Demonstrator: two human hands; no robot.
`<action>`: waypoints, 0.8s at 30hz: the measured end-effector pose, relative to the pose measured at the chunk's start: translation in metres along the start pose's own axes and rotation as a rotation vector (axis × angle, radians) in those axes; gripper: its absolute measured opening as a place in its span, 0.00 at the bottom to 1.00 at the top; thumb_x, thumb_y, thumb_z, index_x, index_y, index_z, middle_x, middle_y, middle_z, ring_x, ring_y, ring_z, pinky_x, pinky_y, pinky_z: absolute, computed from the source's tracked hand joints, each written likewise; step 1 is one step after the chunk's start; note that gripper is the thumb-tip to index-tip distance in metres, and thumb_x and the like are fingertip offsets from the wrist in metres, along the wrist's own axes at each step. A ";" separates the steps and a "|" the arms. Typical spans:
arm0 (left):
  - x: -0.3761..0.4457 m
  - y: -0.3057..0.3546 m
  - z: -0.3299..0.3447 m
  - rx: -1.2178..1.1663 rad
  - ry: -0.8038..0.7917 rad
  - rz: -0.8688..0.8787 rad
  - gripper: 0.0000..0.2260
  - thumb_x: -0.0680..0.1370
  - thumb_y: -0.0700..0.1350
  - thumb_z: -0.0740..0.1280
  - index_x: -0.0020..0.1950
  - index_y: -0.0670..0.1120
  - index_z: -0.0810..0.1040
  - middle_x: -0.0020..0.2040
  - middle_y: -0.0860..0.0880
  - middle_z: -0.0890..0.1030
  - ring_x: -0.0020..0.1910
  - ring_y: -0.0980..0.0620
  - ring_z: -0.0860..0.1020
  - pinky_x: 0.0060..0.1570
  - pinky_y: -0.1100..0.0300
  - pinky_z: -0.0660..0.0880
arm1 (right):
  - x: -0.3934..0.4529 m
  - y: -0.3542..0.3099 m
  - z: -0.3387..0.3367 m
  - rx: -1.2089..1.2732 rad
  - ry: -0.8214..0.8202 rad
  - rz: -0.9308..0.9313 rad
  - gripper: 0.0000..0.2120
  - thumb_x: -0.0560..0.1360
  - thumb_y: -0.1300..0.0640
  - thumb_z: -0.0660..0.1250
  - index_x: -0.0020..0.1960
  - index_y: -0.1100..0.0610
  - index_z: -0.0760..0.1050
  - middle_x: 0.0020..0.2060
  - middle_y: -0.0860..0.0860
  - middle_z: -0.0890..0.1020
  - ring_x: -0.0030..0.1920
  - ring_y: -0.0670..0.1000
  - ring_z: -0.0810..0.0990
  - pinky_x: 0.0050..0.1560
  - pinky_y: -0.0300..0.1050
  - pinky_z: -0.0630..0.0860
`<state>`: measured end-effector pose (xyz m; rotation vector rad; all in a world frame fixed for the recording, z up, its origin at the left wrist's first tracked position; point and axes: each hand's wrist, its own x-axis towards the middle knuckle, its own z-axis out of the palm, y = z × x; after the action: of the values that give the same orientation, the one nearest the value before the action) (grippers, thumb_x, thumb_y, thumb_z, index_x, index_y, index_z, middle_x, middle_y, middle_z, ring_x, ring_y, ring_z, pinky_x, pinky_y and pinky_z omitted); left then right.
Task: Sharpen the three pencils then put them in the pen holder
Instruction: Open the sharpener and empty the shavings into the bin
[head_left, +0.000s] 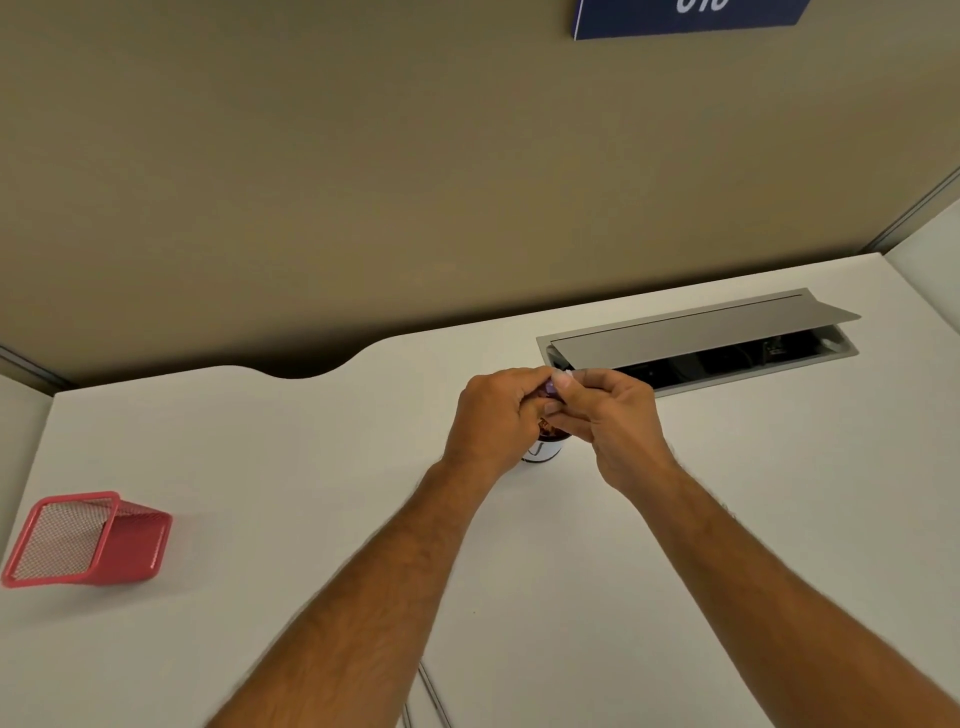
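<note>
My left hand (496, 415) and my right hand (608, 421) meet over the middle of the white desk (311, 467), fingers curled. Between their fingertips a small purple object (549, 388) shows, likely the sharpener; most of it is hidden. I cannot make out a pencil in either hand. Right below the hands stands a small white cup (543, 451) with dark shavings-like bits inside. The red mesh pen holder (88, 538) stands at the near left of the desk, far from both hands; nothing shows inside it.
A grey cable hatch (701, 332) with its lid raised lies in the desk just behind the hands. A tan partition wall (415, 156) backs the desk, with a blue sign (685, 15) at the top. A curved cutout (301, 371) notches the desk's far edge.
</note>
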<state>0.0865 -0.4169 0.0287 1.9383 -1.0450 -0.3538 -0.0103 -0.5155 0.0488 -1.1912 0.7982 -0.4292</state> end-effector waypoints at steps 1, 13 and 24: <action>0.000 0.000 0.000 -0.003 -0.002 -0.001 0.13 0.78 0.46 0.66 0.63 0.48 0.79 0.54 0.47 0.84 0.51 0.49 0.81 0.56 0.54 0.79 | 0.000 0.000 0.000 0.005 -0.002 0.007 0.10 0.74 0.60 0.71 0.53 0.65 0.81 0.43 0.61 0.86 0.43 0.57 0.87 0.42 0.42 0.84; 0.003 -0.003 -0.007 0.109 -0.052 0.012 0.14 0.77 0.44 0.67 0.63 0.45 0.78 0.57 0.45 0.83 0.54 0.46 0.81 0.59 0.51 0.77 | 0.006 0.000 -0.001 -0.014 0.014 0.086 0.14 0.73 0.56 0.72 0.54 0.63 0.77 0.46 0.61 0.86 0.41 0.57 0.88 0.39 0.42 0.84; 0.012 -0.001 -0.019 0.394 -0.150 0.000 0.21 0.75 0.37 0.69 0.68 0.44 0.72 0.62 0.46 0.70 0.59 0.48 0.68 0.55 0.53 0.77 | 0.015 0.009 -0.018 -0.451 0.145 -0.115 0.14 0.73 0.55 0.74 0.57 0.56 0.82 0.48 0.51 0.84 0.52 0.52 0.82 0.41 0.47 0.82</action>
<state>0.1058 -0.4155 0.0407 2.2869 -1.2881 -0.3141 -0.0147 -0.5344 0.0326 -1.6447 0.9870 -0.4471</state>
